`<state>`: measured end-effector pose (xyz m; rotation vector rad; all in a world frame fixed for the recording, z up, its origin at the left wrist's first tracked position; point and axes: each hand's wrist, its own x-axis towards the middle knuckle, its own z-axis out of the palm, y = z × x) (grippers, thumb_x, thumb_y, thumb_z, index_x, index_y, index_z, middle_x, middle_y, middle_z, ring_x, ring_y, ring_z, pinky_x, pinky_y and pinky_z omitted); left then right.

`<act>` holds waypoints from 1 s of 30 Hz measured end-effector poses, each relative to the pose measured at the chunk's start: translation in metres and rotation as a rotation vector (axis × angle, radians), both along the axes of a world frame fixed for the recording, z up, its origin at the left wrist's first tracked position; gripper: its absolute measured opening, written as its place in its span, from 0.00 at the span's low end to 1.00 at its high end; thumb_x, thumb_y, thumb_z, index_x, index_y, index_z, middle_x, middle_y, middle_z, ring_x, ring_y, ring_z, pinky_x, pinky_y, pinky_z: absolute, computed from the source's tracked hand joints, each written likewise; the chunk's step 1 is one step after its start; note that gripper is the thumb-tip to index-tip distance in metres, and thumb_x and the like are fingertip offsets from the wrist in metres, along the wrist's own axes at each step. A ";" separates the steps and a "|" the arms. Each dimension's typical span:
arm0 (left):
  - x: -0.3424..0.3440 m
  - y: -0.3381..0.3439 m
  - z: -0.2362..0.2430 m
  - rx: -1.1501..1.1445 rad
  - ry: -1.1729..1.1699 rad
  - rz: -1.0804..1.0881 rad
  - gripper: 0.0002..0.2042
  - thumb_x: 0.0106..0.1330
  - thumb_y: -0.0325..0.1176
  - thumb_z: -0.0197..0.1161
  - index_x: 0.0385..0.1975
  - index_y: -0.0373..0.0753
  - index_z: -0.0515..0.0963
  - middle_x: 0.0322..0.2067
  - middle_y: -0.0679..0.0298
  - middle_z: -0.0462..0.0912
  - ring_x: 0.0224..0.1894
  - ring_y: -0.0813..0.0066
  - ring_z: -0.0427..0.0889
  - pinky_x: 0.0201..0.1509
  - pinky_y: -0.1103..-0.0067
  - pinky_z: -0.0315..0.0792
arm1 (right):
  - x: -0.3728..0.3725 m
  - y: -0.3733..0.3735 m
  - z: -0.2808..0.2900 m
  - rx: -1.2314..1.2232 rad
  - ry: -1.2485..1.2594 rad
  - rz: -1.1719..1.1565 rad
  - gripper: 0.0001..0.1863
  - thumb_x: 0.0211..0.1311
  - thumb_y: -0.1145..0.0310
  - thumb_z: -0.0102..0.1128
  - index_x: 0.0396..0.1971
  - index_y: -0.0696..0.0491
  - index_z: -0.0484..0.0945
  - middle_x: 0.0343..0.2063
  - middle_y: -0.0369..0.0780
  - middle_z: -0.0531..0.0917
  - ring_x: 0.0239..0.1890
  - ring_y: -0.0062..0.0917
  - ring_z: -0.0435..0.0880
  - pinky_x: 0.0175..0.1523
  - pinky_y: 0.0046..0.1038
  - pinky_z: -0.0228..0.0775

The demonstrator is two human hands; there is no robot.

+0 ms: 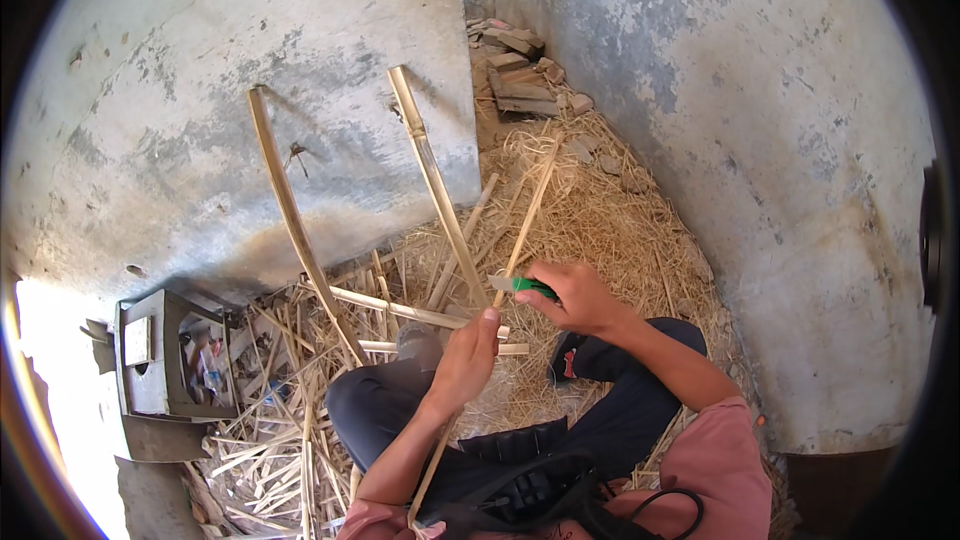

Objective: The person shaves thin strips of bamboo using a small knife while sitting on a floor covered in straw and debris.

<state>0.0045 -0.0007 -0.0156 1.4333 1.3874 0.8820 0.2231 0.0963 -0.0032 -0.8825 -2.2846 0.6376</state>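
A long, narrow bamboo strip [532, 208] slants from my lap up toward the straw ahead. My left hand [466, 362] is closed around it, thumb lying along the strip. In my right hand [578, 300] is a green-handled utility knife [537, 287]. Its short pale blade points left and lies against or just over the strip, a little beyond my left thumb. Whether the blade cuts into the bamboo cannot be made out. Both hands are above my bent, dark-trousered legs.
Two split bamboo poles [433, 175] [290, 202] lean on the wall. Cut pieces and shavings [270, 475] litter the floor at left, beside a weathered box [160, 380]. Loose straw [610, 210] spreads ahead, with bricks [525, 90] piled in the corner. Another wall [800, 190] rises at right.
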 end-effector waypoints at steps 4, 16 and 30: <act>0.003 -0.001 -0.001 0.083 0.132 0.046 0.22 0.88 0.45 0.42 0.43 0.32 0.77 0.25 0.42 0.80 0.33 0.33 0.80 0.37 0.51 0.69 | -0.007 -0.004 0.001 -0.039 0.027 0.002 0.19 0.74 0.52 0.67 0.36 0.54 0.81 0.26 0.45 0.85 0.26 0.43 0.86 0.31 0.41 0.76; 0.003 -0.002 0.003 0.090 0.114 0.042 0.20 0.88 0.42 0.43 0.42 0.31 0.76 0.28 0.38 0.80 0.36 0.28 0.79 0.39 0.47 0.67 | -0.003 -0.003 0.001 -0.018 0.020 -0.051 0.16 0.70 0.55 0.72 0.35 0.54 0.84 0.24 0.43 0.82 0.22 0.38 0.82 0.29 0.36 0.73; 0.006 -0.009 0.013 -0.025 0.114 -0.005 0.24 0.88 0.45 0.42 0.39 0.29 0.76 0.26 0.37 0.79 0.36 0.27 0.77 0.41 0.50 0.69 | 0.047 0.052 0.006 0.044 0.020 -0.394 0.21 0.78 0.51 0.62 0.38 0.57 0.86 0.17 0.40 0.78 0.16 0.25 0.74 0.25 0.33 0.65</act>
